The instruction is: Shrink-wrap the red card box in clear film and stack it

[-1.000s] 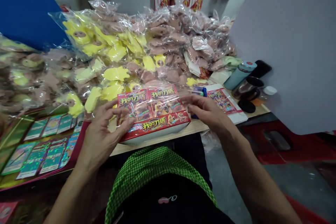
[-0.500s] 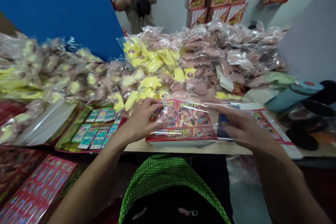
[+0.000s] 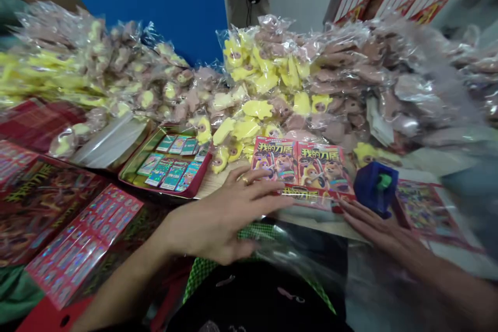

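Note:
A red printed box (image 3: 295, 166) with cartoon figures and yellow lettering lies on the wooden table in front of me. My left hand (image 3: 221, 212) reaches over its front left edge, fingers spread. At the front right corner rests my right hand (image 3: 383, 231), its fingers stretched out flat. Clear plastic film (image 3: 272, 244) hangs below the box's front edge, between my hands and above my lap. Whether a finger touches the film cannot be made out. A dark blue tape dispenser (image 3: 373, 184) with a green core stands right of the box, just beyond my right fingertips.
Behind the box, bagged yellow and brown plush figures (image 3: 264, 72) form a heap. Left are a tin (image 3: 194, 192) of shiny cards, a stack of clear bags (image 3: 111, 142) and red printed sheets (image 3: 85, 244). A printed sheet (image 3: 431, 207) lies right. A person (image 3: 249, 5) stands behind.
My view has swung right-to-left and downward tilt differs, so more of the left side shows. Both hands have come from the box's top and right side to its front edge; film now hangs there.

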`<state>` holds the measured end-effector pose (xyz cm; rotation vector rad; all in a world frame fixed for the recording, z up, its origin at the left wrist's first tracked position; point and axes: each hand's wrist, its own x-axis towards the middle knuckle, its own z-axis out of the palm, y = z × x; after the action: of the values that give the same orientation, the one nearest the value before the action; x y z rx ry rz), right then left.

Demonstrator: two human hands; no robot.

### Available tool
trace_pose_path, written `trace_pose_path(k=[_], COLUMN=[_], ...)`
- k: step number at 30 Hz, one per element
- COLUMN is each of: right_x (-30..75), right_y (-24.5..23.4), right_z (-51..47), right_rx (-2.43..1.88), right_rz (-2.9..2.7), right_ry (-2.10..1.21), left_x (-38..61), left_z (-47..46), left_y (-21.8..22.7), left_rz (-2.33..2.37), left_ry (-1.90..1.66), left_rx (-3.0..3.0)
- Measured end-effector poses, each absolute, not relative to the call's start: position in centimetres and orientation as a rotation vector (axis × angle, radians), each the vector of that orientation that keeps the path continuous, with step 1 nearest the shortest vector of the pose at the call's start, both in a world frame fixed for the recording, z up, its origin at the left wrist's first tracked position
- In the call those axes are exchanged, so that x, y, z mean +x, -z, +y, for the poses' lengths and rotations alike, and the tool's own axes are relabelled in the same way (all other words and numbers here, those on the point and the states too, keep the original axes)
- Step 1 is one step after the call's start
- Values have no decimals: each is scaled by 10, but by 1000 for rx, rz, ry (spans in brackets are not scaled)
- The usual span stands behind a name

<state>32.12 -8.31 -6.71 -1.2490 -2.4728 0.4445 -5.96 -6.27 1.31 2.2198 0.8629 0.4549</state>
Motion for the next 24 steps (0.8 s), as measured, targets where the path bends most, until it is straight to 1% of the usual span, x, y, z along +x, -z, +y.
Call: trace_pose_path(k=[2, 4, 5, 7, 10, 13, 16, 18, 21, 24], right_x=[310, 299, 294, 289, 286, 279, 264, 257, 256, 264], right_y=[60, 52, 49, 42, 32, 20, 13, 13, 17, 23], right_z=[-99, -108, -108, -98, -63, -20, 15, 34, 58, 76], right_rx=[-1191, -1226, -1264, -1292, -1242, -1285, -1435, -1416, -1284, -1277], right_rz=[-2579, -2605, -2580, -2503, -2382, -2220, -1878, -1703, -1689, -1619], right_ry=[-364, -218, -170, -191, -462, -796, -1011, -1135, -1317, -1386], left_x=[-56, -55, -54, -49, -37, -29, -32, -38, -45, -45], left_z=[-77, -82, -80, -66, -25, 22, 52, 61, 67, 70], left_y=[-2, 8, 11, 11, 5, 7, 16, 18, 16, 12], left_rz=[924, 894, 886, 977, 1219, 1247, 1152, 1096, 1107, 1169], left_ry=[-496, -632, -715, -899, -1058, -992, -835, -749, -708, -706], left_rx=[2390, 2452, 2418, 2218, 1766, 1504, 1389, 1325, 1296, 1340])
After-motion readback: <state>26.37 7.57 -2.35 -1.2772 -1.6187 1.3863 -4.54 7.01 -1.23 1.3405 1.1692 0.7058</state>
